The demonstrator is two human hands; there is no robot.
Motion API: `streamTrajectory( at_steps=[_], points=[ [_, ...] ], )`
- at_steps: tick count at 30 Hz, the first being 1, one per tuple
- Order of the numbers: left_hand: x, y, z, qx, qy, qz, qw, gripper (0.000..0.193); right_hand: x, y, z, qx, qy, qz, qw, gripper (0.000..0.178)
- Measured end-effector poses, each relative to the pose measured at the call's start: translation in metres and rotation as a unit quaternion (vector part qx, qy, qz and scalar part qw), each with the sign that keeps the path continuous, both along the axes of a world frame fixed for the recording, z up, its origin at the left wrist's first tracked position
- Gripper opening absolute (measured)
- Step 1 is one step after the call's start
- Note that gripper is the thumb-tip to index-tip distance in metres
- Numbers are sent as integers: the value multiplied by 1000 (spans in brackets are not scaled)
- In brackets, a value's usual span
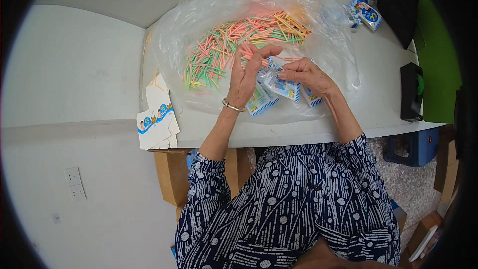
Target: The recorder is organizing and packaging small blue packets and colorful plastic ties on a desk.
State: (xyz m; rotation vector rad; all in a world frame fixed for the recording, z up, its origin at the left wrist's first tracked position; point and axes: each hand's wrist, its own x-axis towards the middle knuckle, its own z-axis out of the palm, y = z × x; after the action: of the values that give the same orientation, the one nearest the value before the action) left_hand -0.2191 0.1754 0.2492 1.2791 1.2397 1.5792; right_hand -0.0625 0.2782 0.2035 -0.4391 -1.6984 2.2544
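Smooth tabletop (294,130), crinkled plastic (170,45); left hand (244,77) around slim sticks (246,52), right hand (314,76) narrow on glossy packet (287,87)

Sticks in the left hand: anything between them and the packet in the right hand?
Nothing visible stands between the sticks in the left hand and the packet in the right hand; whether that packet is open, I cannot tell.

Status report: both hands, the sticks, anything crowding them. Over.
Left hand holding pastel sticks. Right hand pinching a printed packet. Loose stick pile beyond, on clear plastic. More packets lying close by.
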Motion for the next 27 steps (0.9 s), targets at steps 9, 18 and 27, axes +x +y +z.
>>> streamTrajectory(
  at_steps=[9, 18, 27],
  points=[
    [4, -8, -3, 30, -16, -18, 999, 21, 6, -2, -3, -30, 5, 31, 999, 24],
    [5, -8, -8, -38, -113, -21, 993, 24, 6, -1, -3, 13, 6, 26, 1000, 25],
    [-9, -9, -4, -20, 76, -84, 993, 40, 4, -1, -10, 2, 11, 9, 1000, 26]
  ],
)
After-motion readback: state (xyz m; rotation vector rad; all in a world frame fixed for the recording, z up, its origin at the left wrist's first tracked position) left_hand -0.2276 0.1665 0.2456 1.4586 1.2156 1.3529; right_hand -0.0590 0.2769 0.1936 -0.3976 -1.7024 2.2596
